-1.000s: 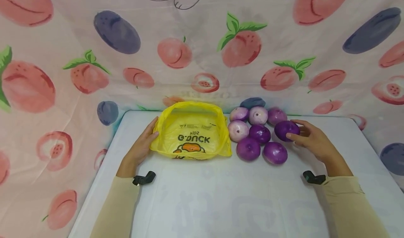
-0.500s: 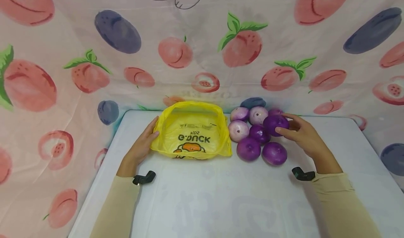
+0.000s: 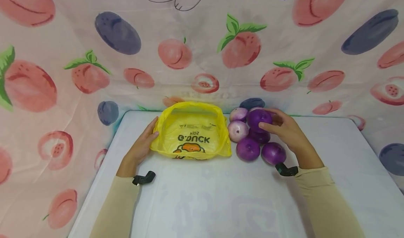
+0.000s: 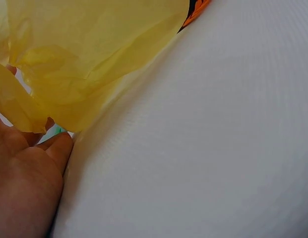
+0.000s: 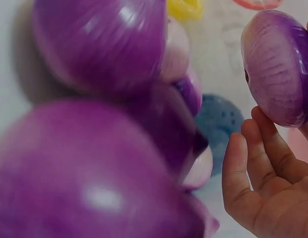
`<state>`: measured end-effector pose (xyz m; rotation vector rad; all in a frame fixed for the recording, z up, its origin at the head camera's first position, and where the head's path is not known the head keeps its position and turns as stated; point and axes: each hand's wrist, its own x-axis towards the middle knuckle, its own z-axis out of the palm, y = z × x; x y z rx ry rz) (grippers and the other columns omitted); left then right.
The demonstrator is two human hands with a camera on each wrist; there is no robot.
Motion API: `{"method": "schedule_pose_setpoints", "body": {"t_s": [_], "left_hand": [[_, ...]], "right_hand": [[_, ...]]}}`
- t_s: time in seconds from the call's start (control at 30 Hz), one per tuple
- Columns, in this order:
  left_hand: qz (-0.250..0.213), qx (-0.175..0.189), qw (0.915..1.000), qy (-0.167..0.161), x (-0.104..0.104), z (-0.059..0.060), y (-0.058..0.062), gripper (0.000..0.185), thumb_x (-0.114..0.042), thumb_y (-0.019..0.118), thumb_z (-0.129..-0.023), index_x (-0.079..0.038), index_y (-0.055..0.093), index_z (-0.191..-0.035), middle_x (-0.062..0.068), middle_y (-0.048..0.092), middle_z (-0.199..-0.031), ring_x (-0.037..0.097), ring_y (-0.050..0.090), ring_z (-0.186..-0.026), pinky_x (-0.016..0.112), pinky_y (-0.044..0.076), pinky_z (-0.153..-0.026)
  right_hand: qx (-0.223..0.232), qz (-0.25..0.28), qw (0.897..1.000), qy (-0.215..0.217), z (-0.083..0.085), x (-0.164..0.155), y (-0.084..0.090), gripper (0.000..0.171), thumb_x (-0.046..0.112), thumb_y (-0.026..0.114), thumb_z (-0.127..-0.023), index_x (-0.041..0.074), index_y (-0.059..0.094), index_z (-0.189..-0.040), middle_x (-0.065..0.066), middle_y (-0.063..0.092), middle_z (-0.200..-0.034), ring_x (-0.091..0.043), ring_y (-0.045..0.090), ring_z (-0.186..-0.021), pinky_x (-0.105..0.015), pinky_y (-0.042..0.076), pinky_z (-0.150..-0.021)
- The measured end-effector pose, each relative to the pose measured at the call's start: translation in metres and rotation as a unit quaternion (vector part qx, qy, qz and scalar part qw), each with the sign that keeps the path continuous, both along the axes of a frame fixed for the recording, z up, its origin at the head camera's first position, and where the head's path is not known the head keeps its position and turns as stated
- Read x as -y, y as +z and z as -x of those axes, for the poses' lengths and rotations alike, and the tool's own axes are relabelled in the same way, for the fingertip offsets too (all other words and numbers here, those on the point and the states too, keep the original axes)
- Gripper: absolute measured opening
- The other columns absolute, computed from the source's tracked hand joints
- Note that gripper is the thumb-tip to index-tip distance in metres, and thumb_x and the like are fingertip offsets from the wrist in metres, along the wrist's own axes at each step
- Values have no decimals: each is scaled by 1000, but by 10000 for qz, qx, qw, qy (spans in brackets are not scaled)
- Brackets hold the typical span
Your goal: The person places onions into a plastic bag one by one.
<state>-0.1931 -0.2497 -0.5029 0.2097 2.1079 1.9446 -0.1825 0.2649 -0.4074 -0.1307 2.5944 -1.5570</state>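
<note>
My right hand (image 3: pixel 288 133) holds a glossy purple onion (image 3: pixel 258 120) between thumb and fingers, above the back of the onion group. In the right wrist view the held onion (image 5: pixel 277 69) is at the upper right, its pale side showing, and the lower fingers stand loosely off it. My left hand (image 3: pixel 140 148) holds the left edge of a yellow plastic bag (image 3: pixel 225 140), whose mouth gapes wide. Thumb at the rim, its other fingers reach behind; the left wrist view shows them partly covered by thin yellow plastic (image 4: pixel 94 39).
Beside the bag's right edge, several onions (image 3: pixel 248 149) sit close together, some deep purple, some paler (image 3: pixel 238 131). The rear ones are partly hidden by the held onion and hand. A white table (image 3: pixel 202 196) lies below; a fruit-print cloth (image 3: pixel 202 48) hangs directly behind it.
My right hand has carried the purple onion leftward and slightly upward, from the group's right side to over its back onions. The left hand and the bag have stayed in place.
</note>
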Motion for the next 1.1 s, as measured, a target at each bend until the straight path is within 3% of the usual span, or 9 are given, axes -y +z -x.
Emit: {"method": "schedule_pose_setpoints", "body": {"t_s": [0.33, 0.53, 0.83, 1.1], "left_hand": [[95, -6, 9999, 53, 1, 1, 0, 65, -34, 50, -108, -37, 17, -164, -8, 7, -173, 19, 1, -160, 49, 3, -129], [81, 82, 9999, 67, 0, -1, 2, 64, -32, 49, -109, -39, 17, -164, -10, 7, -173, 18, 1, -160, 49, 4, -129], [-5, 90, 10000, 25, 0, -1, 1, 67, -37, 52, -107, -38, 16, -164, -9, 6, -173, 19, 3, -160, 49, 6, -129], [-72, -35, 9999, -60, 1, 0, -1, 68, -34, 51, -108, -35, 14, -165, -5, 5, -174, 21, 1, -160, 50, 3, -129]], "right_hand": [[182, 83, 9998, 72, 6, 28, 12, 72, 42, 76, -92, 23, 45, -154, -17, 56, -141, -30, 56, -123, -47, 45, -106], [335, 153, 9993, 86, 9, 44, 11, 74, 48, 77, -89, 29, 46, -153, -16, 56, -142, -33, 56, -126, -52, 44, -110], [211, 135, 9995, 184, 18, 67, 10, 74, 50, 78, -87, 28, 48, -151, -14, 58, -139, -32, 57, -123, -53, 43, -111], [348, 64, 9988, 333, 24, 88, 7, 76, 58, 78, -83, 33, 49, -149, -11, 55, -145, -32, 53, -131, -56, 42, -112]]}}
